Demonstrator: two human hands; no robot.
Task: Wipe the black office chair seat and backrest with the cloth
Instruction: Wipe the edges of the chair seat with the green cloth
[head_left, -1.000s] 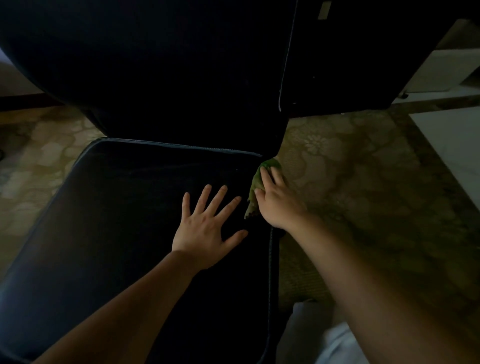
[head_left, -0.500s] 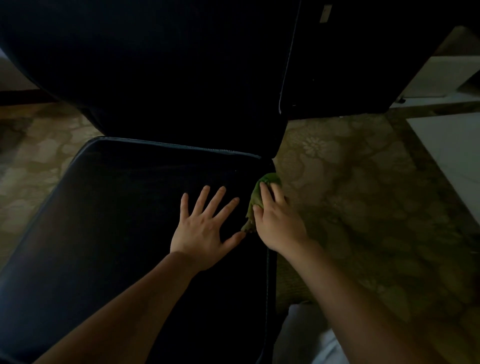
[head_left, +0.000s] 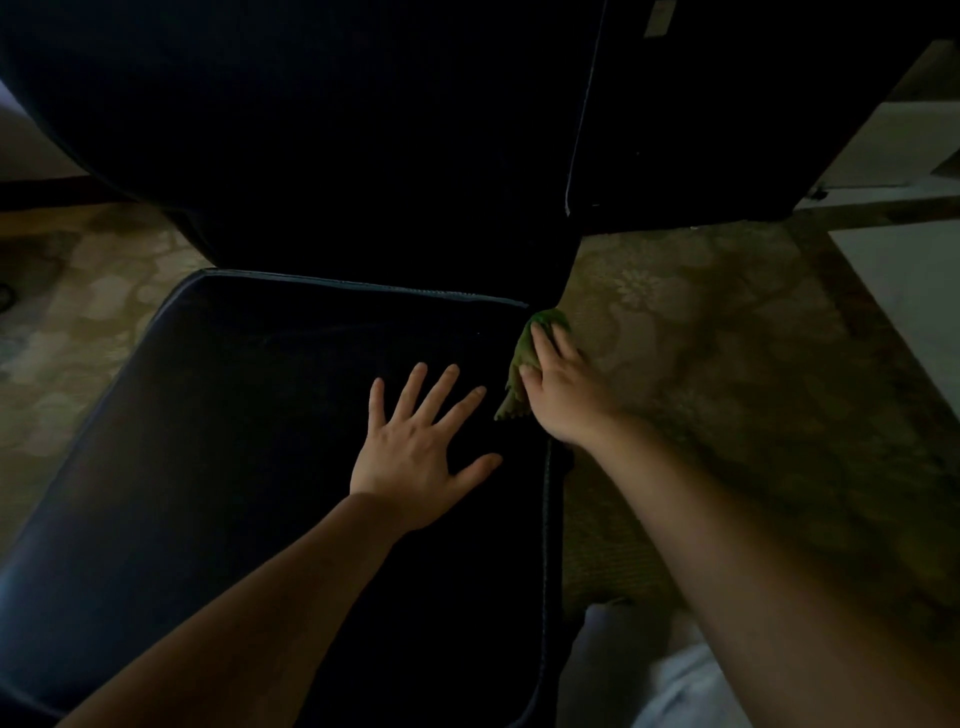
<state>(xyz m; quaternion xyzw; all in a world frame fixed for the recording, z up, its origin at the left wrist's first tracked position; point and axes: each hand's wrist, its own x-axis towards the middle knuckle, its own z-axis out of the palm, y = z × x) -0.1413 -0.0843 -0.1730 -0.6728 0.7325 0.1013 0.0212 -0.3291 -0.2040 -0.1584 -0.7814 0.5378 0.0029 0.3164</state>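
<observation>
Very dim room, black chair seat (head_left: 234, 415) and backrest (head_left: 337, 130) nearly lost in the dark, weak light on the rug (head_left: 727, 338), brightest on the white surface (head_left: 909, 291) at right, edges bent, a little soft.

Pushed the cloth (head_left: 521, 364) back toward 12 o'clock along the seat's (head_left: 260, 415) right edge with the right hand (head_left: 566, 400), after a pull toward 6.
</observation>
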